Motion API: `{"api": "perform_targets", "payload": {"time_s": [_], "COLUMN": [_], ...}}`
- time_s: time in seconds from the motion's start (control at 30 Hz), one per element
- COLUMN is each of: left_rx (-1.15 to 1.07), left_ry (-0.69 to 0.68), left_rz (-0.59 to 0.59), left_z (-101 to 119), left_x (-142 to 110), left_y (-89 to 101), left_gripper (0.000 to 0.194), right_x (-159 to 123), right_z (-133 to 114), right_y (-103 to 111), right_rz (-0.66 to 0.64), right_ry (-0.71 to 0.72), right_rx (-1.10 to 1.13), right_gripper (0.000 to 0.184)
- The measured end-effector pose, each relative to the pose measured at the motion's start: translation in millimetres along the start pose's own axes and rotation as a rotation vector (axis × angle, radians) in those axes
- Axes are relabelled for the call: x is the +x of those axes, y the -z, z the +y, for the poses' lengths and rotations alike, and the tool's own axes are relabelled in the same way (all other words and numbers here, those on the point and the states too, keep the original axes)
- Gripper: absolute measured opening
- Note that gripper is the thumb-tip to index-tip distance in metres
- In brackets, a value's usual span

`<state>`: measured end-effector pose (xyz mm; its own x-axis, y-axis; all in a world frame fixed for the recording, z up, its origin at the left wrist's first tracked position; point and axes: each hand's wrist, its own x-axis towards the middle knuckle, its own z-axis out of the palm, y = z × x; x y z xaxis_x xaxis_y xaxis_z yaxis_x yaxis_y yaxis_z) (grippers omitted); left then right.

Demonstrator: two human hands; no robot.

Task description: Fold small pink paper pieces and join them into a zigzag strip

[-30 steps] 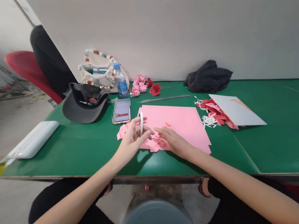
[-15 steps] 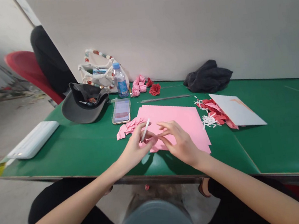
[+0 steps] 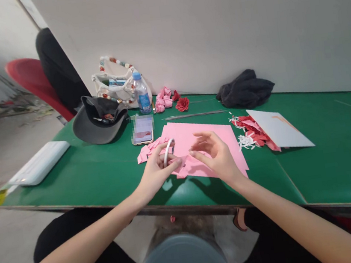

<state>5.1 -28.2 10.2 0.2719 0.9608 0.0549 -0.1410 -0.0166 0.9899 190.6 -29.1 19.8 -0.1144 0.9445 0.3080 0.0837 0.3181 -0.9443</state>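
My left fingers point(image 3: 170, 164) pinch a white ring point(image 3: 167, 152), and my right fingers point(image 3: 204, 137) spread wide above pink paper point(image 3: 227, 142); a slack pinch could drop it among the pink scraps point(image 3: 147, 152) beside them.

Right hand point(image 3: 214, 154) raised off the pink paper point(image 3: 208, 133), fingers spread, white strip point(image 3: 167, 152) now bent into a loop

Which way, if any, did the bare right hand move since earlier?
Yes: against the red paper rose, the right hand moved rightward and slightly up the table.
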Motion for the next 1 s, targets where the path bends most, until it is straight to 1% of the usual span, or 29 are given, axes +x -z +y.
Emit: {"api": "perform_targets", "payload": {"time_s": [0.07,0.17,0.3,0.37,0.6,1.0], "left_rx": [0.003,0.008,0.001,0.000,0.019,0.042], "left_ry": [-0.002,0.013,0.030,0.034,0.026,0.030], "left_rz": [0.020,0.018,-0.006,-0.020,-0.034,-0.045], "left_z": [0.9,1.3,0.1,-0.7,-3.9,-5.1], "left_x": [0.1,-0.4,-1.4,-1.7,-1.5,-2.3], "left_y": [-0.4,-0.5,-0.3,-0.2,0.9,1.7], "left_gripper": [0.063,0.064,0.065,0.064,0.058,0.053], "right_x": [0.8,1.9,3.4,4.0,4.5,5.1], "right_z": [-0.7,-2.9,-5.0,-4.6,0.9,-0.1], "right_y": [0.3,0.1,0.4,1.3,4.2,3.8], "right_rz": [-0.035,-0.111,-0.119,-0.118,-0.150,-0.142], "right_ry": [-0.032,-0.108,-0.220,-0.253,-0.264,-0.269], "right_rx": [0.076,0.161,0.179,0.176,0.141,0.117], "right_gripper": [0.042,0.045,0.049,0.049,0.051,0.047]}}
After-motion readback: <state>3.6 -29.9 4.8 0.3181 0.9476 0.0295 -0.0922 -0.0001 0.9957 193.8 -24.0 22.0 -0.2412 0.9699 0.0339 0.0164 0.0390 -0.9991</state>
